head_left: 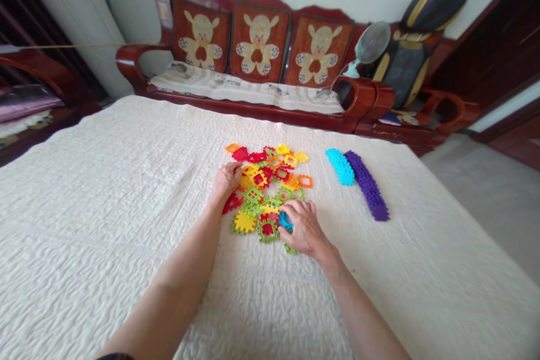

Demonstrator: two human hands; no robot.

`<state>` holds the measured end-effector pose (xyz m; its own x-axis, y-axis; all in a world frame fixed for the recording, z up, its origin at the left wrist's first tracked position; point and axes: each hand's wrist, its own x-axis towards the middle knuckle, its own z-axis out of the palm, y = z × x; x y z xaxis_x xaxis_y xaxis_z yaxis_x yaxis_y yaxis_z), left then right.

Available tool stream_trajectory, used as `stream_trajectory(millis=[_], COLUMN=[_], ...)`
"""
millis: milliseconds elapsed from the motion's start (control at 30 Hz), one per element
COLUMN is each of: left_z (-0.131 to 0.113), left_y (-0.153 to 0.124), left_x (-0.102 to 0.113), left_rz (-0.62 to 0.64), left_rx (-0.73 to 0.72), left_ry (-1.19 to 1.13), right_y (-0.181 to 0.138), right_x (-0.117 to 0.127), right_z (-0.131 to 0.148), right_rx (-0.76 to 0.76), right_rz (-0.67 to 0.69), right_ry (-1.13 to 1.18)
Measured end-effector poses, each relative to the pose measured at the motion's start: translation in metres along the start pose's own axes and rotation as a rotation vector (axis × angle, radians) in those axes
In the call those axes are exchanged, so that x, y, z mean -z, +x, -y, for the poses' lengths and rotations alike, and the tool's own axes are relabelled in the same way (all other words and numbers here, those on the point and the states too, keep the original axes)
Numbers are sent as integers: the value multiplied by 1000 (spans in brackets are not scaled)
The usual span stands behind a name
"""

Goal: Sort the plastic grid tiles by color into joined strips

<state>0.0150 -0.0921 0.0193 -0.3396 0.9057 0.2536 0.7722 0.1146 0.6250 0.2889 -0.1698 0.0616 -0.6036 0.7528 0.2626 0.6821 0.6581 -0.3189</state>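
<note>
A dark, nearly black cloth sleeve (115,356) with a curved edge is showing as a thin sliver around the long, bare left forearm (177,287), its weave being too small to tell. Beyond this sleeve, the forearm is narrowing into the bare left hand (228,179). Right of the sleeve, the bare right forearm (363,309) is tapering into the bare right hand (302,228).

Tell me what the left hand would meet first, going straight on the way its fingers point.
Likely a yellow piece at the near side of the colourful pile, just past the left hand's fingertips; depth there is unclear, so contact may already exist.
</note>
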Motion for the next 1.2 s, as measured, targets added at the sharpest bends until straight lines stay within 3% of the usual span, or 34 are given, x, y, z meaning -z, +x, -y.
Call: stream_trajectory(millis=[333,1200], left_z=[-1,-4], left_y=[4,5], left_x=[-3,-3], left_rz=[-12,-40], left_rx=[48,82], left_ry=[32,77], right_y=[29,36], right_x=[-11,-21], right_z=[-1,-8], right_rx=[112,154], right_rz=[111,55], right_ry=[31,70])
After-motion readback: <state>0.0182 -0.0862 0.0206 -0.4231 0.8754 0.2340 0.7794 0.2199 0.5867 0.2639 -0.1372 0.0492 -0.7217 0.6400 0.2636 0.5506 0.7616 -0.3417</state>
